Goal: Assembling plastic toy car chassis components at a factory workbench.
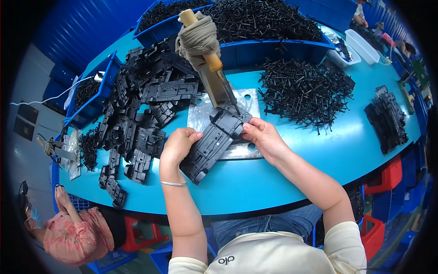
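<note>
Both hands hold one long black moulded plastic part (pixel 213 141) over a metal plate (pixel 203 114) on the blue table. My left hand (pixel 177 145) grips its near left edge. My right hand (pixel 261 135) pinches its far right end. Just beyond the part stands a lever press (pixel 214 73); its wooden handle is wrapped in grey cloth and its blade points down at the part's far end.
A heap of black moulded parts (pixel 137 109) lies to the left. A pile of thin black sprues (pixel 303 91) lies to the right. Blue bins (pixel 255 27) of sprues stand at the back. A smaller black stack (pixel 388 119) sits far right. Another person (pixel 73 233) sits lower left.
</note>
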A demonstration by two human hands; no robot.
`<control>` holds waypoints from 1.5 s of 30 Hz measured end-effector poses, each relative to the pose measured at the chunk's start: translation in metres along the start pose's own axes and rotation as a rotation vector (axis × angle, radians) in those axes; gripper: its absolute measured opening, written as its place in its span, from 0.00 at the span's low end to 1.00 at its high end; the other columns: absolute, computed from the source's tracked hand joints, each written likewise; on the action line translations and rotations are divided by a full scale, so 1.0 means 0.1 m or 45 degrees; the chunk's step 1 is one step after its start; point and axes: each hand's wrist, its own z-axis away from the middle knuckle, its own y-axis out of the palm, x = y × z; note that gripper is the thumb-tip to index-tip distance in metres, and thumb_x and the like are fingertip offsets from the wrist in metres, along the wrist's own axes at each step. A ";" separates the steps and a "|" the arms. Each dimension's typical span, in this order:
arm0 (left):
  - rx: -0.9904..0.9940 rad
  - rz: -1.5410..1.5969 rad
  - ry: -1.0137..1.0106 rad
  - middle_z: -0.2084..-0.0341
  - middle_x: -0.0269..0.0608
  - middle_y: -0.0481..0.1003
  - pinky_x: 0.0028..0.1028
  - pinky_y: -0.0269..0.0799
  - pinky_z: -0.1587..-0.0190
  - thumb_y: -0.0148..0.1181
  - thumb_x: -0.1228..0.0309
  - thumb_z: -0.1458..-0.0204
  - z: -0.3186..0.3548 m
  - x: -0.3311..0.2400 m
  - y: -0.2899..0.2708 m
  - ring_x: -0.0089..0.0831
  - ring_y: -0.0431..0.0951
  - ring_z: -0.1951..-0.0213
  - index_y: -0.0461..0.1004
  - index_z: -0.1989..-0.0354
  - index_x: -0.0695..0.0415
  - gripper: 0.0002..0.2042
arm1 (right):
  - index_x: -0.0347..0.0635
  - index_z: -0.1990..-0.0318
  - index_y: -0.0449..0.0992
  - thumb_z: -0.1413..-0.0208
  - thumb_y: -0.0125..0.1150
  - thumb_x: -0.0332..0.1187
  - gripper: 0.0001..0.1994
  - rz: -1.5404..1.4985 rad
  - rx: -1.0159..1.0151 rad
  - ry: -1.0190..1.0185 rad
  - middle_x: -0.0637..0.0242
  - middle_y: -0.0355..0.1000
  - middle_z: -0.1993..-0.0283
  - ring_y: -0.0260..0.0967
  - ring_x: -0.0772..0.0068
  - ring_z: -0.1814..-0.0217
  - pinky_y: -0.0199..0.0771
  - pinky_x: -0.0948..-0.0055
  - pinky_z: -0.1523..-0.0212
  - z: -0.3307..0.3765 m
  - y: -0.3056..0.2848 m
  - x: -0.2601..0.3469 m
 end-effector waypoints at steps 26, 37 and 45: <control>0.332 -0.049 0.128 0.88 0.43 0.67 0.26 0.59 0.79 0.51 0.66 0.59 0.01 -0.16 0.05 0.27 0.65 0.84 0.69 0.79 0.65 0.12 | 0.36 0.72 0.61 0.55 0.46 0.26 0.04 -0.002 -0.116 0.052 0.64 0.62 0.74 0.62 0.77 0.76 0.64 0.82 0.76 0.04 -0.09 0.15; 1.094 0.875 0.704 0.53 0.49 0.52 0.27 0.62 0.62 0.49 0.52 0.59 0.38 -0.65 0.57 0.30 0.65 0.61 0.36 0.47 0.61 0.39 | 0.35 0.64 0.62 0.54 0.49 0.29 0.10 -0.022 0.025 -0.330 0.65 0.63 0.70 0.64 0.77 0.72 0.68 0.79 0.76 0.57 -0.18 0.61; 1.401 1.717 0.267 0.60 0.62 0.60 0.26 0.68 0.69 0.44 0.58 0.56 0.44 -0.78 0.65 0.34 0.70 0.69 0.48 0.50 0.64 0.28 | 0.37 0.72 0.69 0.58 0.52 0.24 0.03 0.465 -0.290 -0.816 0.69 0.61 0.68 0.59 0.82 0.71 0.59 0.88 0.74 0.58 -0.31 0.72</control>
